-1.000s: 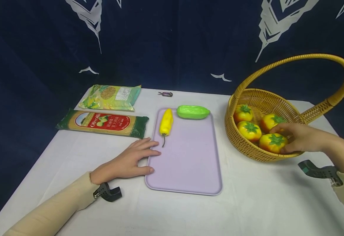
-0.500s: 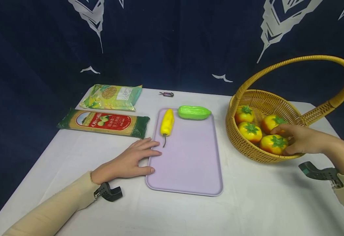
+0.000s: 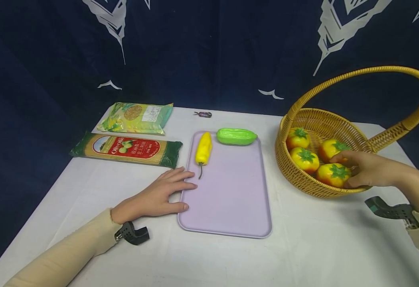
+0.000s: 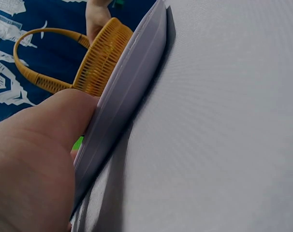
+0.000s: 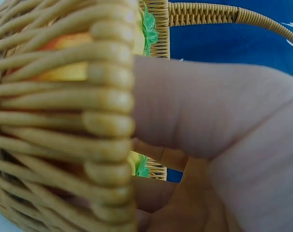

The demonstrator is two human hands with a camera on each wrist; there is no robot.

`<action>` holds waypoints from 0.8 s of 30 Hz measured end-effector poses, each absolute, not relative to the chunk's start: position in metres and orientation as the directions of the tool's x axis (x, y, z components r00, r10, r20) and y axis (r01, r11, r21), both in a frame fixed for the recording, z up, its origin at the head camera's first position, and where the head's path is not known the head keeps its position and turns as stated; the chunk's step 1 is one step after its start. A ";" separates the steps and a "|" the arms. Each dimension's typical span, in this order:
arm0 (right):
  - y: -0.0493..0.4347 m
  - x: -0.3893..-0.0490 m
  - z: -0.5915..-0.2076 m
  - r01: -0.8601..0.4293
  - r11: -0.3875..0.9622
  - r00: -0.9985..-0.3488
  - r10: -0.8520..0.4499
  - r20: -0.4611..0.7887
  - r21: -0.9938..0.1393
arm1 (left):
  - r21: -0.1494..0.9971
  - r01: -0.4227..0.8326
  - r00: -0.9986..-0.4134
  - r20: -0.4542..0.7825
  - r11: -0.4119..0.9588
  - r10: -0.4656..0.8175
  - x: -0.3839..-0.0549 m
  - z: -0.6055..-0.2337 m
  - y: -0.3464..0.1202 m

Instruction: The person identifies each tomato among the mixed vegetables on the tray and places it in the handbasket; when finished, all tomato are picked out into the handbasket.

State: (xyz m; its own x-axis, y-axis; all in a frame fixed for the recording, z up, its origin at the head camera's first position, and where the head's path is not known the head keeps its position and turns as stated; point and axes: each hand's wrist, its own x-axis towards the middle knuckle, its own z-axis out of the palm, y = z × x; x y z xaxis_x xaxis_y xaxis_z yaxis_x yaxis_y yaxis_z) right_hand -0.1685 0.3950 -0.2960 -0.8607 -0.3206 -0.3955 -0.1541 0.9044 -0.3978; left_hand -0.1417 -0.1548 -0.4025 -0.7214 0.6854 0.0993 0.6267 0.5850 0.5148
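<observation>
My left hand (image 3: 155, 196) rests with spread fingers over the left rim of a lilac tray (image 3: 231, 199). A yellow chili pepper (image 3: 204, 149) with a dark stem lies on the tray, and a bumpy green gourd-like vegetable (image 3: 236, 136) lies across its far edge. At the right, my right hand (image 3: 374, 169) reaches over the rim of a wicker basket (image 3: 299, 183). Thumb and fingers curl round the nearest yellow-orange persimmon (image 3: 333, 175), whose far side they partly hide. Several persimmons sit in the basket; the wicker rim hides my thumb tip in the right wrist view.
A spaghetti packet (image 3: 127, 149) and a green-yellow bag (image 3: 135, 118) lie left of the tray. One small dark wrapped candy (image 3: 203, 114) lies near the back edge of the white table (image 3: 303, 247). The basket's tall handle (image 3: 392, 69) arches up before a dark blue curtain (image 3: 209, 56).
The head view has shifted very slightly between the first two frames. Both hands, the tray and the basket otherwise stay in place.
</observation>
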 end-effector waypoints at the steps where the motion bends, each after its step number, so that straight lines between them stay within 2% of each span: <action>1: 0.395 -0.168 -0.296 -0.154 0.904 -0.860 -0.322 -0.397 -0.400 | 0.515 0.627 -0.721 0.100 0.585 0.685 -0.142 -0.403 -0.155; 24: 0.394 -0.166 -0.295 -0.143 0.907 -0.857 -0.314 -0.409 -0.397 | 0.512 0.632 -0.720 0.108 0.582 0.686 -0.142 -0.403 -0.155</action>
State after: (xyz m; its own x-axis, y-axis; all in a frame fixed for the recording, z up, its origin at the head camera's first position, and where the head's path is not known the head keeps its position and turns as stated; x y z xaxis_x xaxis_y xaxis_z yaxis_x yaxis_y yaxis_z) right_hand -0.1662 0.3942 -0.2947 -0.8566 -0.3143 -0.4093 -0.1428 0.9065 -0.3973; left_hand -0.1418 -0.1548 -0.4032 -0.7197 0.6858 0.1081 0.6318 0.5823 0.5116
